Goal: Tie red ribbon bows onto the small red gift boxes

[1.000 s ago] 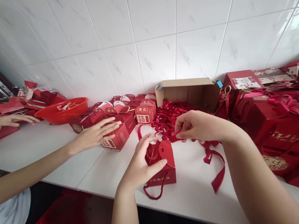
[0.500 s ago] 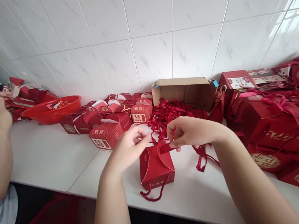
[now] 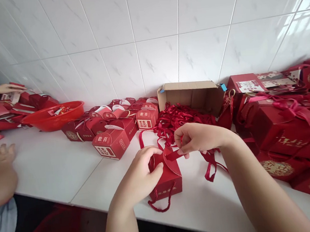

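Observation:
A small red gift box (image 3: pixel 166 183) with curved top flaps and a twisted red cord handle (image 3: pixel 164 208) stands on the table in front of me. My left hand (image 3: pixel 141 172) is curled over its left top flap, fingers behind and thumb in front. The far fingertips are hidden. Between the thumb and fingers of my right hand (image 3: pixel 192 139) is a red ribbon (image 3: pixel 175 154), which runs to the hole in the right flap. More ribbon lies behind the box.
An open cardboard box (image 3: pixel 187 86) spills tangled red ribbons (image 3: pixel 185 114) toward me. Finished red boxes (image 3: pixel 112 142) stand to the left, larger boxes (image 3: pixel 280 125) are stacked at right. A red basin (image 3: pixel 52 117) and a co-worker's hands (image 3: pixel 0 169) are at far left.
My left hand has come down from beside the box onto its left flap. My right hand has stayed nearly still with the ribbon. The co-worker's hands have shifted.

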The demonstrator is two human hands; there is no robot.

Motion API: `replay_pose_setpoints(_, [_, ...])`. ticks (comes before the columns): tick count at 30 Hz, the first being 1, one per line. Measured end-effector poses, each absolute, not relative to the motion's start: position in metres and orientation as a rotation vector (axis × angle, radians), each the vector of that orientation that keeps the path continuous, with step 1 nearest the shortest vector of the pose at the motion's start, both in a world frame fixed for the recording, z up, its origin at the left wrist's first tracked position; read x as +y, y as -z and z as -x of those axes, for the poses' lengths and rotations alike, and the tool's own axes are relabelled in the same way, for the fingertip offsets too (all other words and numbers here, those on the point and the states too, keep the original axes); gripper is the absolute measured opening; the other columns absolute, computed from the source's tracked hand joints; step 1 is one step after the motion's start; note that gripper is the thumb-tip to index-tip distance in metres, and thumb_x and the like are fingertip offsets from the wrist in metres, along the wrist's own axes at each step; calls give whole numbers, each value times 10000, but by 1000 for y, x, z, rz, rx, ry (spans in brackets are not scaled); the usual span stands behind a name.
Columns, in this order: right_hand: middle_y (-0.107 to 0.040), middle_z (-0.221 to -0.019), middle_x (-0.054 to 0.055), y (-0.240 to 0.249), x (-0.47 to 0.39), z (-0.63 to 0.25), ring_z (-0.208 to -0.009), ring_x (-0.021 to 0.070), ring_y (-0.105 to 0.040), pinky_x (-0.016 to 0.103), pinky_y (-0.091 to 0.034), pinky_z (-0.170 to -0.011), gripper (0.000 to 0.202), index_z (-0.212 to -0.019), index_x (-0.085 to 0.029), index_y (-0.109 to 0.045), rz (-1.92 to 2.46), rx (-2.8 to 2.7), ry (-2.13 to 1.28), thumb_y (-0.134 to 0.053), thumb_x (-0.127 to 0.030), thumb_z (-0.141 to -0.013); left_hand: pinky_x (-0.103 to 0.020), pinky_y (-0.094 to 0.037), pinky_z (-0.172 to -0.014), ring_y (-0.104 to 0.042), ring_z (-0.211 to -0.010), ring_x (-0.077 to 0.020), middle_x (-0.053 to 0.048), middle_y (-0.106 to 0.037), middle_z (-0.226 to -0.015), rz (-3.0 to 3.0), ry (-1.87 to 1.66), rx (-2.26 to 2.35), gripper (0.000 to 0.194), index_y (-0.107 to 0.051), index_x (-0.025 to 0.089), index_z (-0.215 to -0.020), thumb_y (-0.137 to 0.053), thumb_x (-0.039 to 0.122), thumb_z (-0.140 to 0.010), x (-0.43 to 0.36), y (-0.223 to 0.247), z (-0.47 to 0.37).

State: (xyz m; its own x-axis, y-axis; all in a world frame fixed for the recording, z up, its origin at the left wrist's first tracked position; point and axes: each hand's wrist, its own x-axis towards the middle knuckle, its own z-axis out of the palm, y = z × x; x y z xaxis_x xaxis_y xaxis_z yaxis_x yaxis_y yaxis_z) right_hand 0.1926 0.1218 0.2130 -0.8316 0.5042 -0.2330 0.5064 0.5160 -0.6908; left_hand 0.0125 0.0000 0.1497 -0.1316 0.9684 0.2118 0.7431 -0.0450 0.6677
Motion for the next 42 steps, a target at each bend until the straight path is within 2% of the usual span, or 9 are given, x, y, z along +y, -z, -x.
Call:
replay_pose_setpoints(10, [-656, -696, 0, -203, 128, -183, -426, 39, -382, 166, -284, -380, 126, -759, -181, -513, -900, 2688, 1322, -604, -265, -733, -371, -410, -970, -542, -1093, -218, -30, -590, -1141, -1809, -1029, 1874, 116, -589, 239, -862, -479, 278, -849, 8, -139, -12])
replay_pose_setpoints(13, [-654, -689, -3, -201, 126, -182, -439, 60, -440, 187, -332, -408, 147, -772, -188, -516, -909, 2664, 1350, -623, -281, -735, -355, -403, -960, -543, -1087, -206, -24, -589, -1128, -1826, -1073, 1862, 121, -566, 232, -811, -468, 277, -865, 7, -140, -11])
replay_pose_setpoints(17, [-675, -890, 49, -198, 124, -182, -748, 176, -620, 263, -469, -615, 208, -874, -208, -586, -1075, 2840, 1173, -667, -332, -729, -318, -407, -937, -541, -1071, -187, -20, -592, -1078, -1846, -1207, 1819, 108, -561, 230, -835, -466, 258, -880, 8, -143, -14])
replay_pose_setpoints(21, [-627, -1117, 69, -195, 125, -177, -1026, 222, -573, 320, -456, -833, 272, -1030, -220, -656, -820, 3090, 1071, -612, -360, -800, -285, -441, -886, -571, -987, -167, -20, -603, -1003, -1842, -1430, 1783, 88, -581, 223, -871, -498, 248, -874, 13, -142, -20])
replay_pose_setpoints(24, [-661, -1040, 49, -193, 126, -174, -950, 193, -600, 305, -456, -823, 222, -969, -199, -689, -543, 3072, 1252, -593, -329, -817, -283, -453, -898, -579, -996, -164, -24, -605, -1015, -1821, -1543, 1766, 104, -603, 225, -907, -514, 267, -871, 15, -140, -25])
replay_pose_setpoints(29, [-688, -932, 48, -202, 127, -187, -817, 159, -617, 289, -469, -760, 203, -843, -162, -691, -747, 3190, 1523, -578, -328, -821, -357, -422, -987, -510, -1167, -205, -12, -546, -1239, -1792, -1365, 1897, 320, -513, 305, -1160, -549, 316, -843, 3, -142, -16])
replay_pose_setpoints(32, [-680, -1009, 63, -212, 123, -201, -883, 174, -622, 297, -479, -784, 226, -887, -167, -677, -830, 3256, 1667, -580, -363, -829, -405, -409, -1003, -495, -1184, -236, -9, -542, -1245, -1790, -1149, 1999, 334, -508, 322, -1151, -560, 370, -825, -9, -146, -6])
replay_pose_setpoints(37, [-630, -1152, 61, -210, 114, -194, -1064, 209, -576, 322, -429, -926, 203, -957, -204, -704, -712, 3341, 1158, -595, -309, -822, -390, -442, -967, -534, -1129, -236, -23, -582, -1142, -1785, -1087, 2059, 245, -545, 287, -1030, -524, 436, -838, -17, -152, -2])
replay_pose_setpoints(42, [-655, -1034, 66, -187, 114, -165, -955, 213, -596, 335, -455, -836, 197, -893, -195, -690, -668, 3095, 1030, -584, -342, -813, -363, -490, -897, -560, -1091, -233, -26, -594, -1112, -1833, -1005, 2032, 231, -556, 272, -991, -523, 436, -833, -17, -151, -2])
